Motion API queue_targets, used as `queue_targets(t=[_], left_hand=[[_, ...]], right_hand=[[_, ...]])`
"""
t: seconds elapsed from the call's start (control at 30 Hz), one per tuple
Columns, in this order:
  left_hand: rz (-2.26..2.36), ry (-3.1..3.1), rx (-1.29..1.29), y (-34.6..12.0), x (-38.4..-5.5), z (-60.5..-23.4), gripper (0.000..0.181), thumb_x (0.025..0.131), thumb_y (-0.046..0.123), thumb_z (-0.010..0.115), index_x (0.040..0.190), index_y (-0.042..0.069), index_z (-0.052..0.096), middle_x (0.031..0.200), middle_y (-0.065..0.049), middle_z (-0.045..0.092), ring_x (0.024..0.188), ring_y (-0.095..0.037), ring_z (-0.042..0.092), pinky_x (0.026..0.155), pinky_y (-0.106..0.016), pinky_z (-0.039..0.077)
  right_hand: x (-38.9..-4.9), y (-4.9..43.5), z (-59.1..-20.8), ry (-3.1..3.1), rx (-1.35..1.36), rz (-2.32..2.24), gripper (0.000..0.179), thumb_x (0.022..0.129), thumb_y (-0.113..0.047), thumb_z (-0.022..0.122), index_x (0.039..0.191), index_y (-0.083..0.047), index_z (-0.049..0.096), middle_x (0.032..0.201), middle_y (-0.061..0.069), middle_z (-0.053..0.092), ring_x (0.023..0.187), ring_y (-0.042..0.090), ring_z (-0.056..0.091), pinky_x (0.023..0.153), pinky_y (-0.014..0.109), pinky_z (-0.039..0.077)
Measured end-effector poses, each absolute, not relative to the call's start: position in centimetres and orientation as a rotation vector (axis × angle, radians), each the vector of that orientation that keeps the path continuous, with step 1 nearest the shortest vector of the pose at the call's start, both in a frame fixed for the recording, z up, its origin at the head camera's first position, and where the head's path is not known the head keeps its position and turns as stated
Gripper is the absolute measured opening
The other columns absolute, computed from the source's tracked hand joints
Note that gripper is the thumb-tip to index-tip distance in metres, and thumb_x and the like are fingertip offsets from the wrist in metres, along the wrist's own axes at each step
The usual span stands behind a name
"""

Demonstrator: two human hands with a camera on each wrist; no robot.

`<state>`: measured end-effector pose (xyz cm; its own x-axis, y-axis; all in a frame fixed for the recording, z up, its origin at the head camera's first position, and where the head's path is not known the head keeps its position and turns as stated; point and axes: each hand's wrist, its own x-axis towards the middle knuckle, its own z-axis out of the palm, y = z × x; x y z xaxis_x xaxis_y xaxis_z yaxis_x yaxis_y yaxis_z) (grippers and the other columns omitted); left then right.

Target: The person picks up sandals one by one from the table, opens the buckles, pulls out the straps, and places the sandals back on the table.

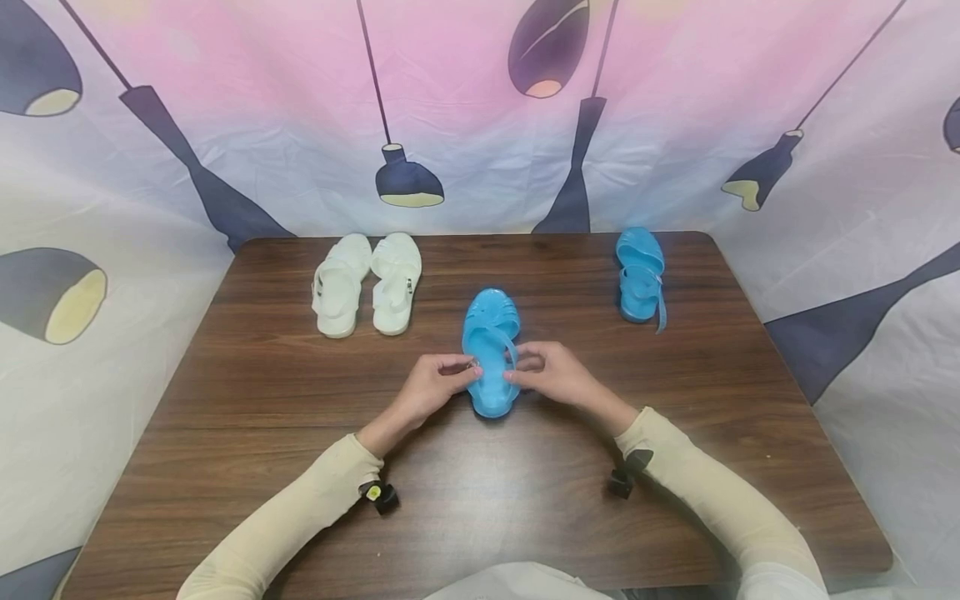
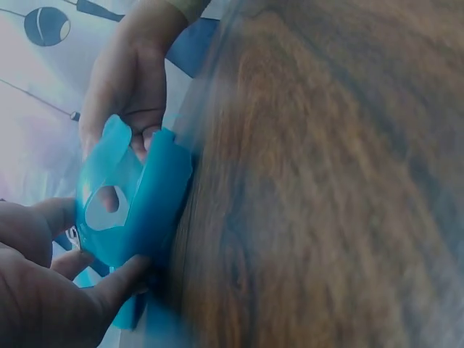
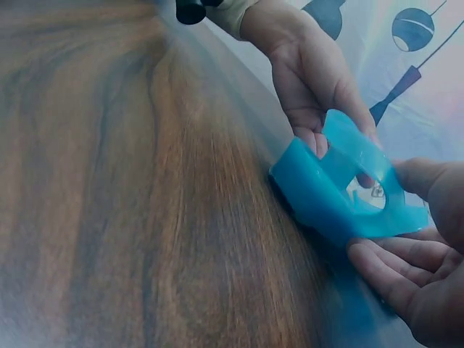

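The left hand (image 1: 429,388), partly closed, is pinching a glossy, round-toed blue sandal (image 1: 492,358) beside its shiny buckle (image 3: 377,191); the right hand (image 1: 559,375), similarly curled, is gripping the opposite side. The sandal is resting sole-down mid-table, on smooth brown wood grain (image 1: 495,500).

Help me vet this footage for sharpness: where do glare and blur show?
Head view: pale glare on the brown wood-grain table below the central glossy blue strappy sandal, itself fairly clear; left wrist view: dim, bluish, table grain smeared; right wrist view: bluish too, grain soft.
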<state>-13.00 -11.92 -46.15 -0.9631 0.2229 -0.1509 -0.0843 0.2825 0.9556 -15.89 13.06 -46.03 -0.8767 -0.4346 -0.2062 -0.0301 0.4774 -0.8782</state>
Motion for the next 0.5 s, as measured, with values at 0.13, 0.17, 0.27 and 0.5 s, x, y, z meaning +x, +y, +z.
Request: queue_targets(t=[0.13,0.17,0.27,0.5], left_hand=[[1.778,2.261,0.145,-11.68,-12.82,-46.25,0.032,0.096,0.015,0.073,0.123,-0.002,0.071,0.121,-0.019,0.072,0.112,-0.027,0.069,0.091,-0.033,0.058],[1.792,2.248,0.145,-11.66,-12.80,-46.27,0.032,0.096,0.014,0.073,0.123,-0.003,0.070,0.120,-0.020,0.072,0.111,-0.027,0.070,0.090,-0.033,0.058],[1.827,2.216,0.132,-11.55,-12.82,-46.31,0.032,0.096,0.013,0.072,0.123,-0.004,0.069,0.119,-0.021,0.072,0.107,-0.024,0.071,0.088,-0.031,0.059],[1.915,2.170,0.108,-10.98,-13.28,-45.73,0.029,0.096,0.010,0.071,0.121,-0.005,0.069,0.113,-0.021,0.074,0.100,-0.022,0.074,0.085,-0.031,0.060]], right_hand=[[-15.84,13.16,-45.95,2.356,-0.394,-1.366,0.059,0.090,-0.040,0.079,0.135,-0.005,0.062,0.120,0.010,0.073,0.109,0.023,0.071,0.086,0.039,0.060],[-15.83,13.20,-45.90,2.360,-0.392,-1.367,0.059,0.090,-0.040,0.079,0.135,-0.005,0.062,0.120,0.010,0.073,0.109,0.023,0.071,0.087,0.039,0.060],[-15.87,13.31,-45.75,2.364,-0.382,-1.365,0.060,0.090,-0.040,0.079,0.136,-0.004,0.061,0.119,0.011,0.074,0.109,0.024,0.072,0.087,0.040,0.060],[-16.29,13.60,-45.20,2.398,-0.384,-1.383,0.060,0.090,-0.040,0.079,0.135,-0.003,0.061,0.117,0.012,0.074,0.109,0.024,0.072,0.087,0.039,0.060]])
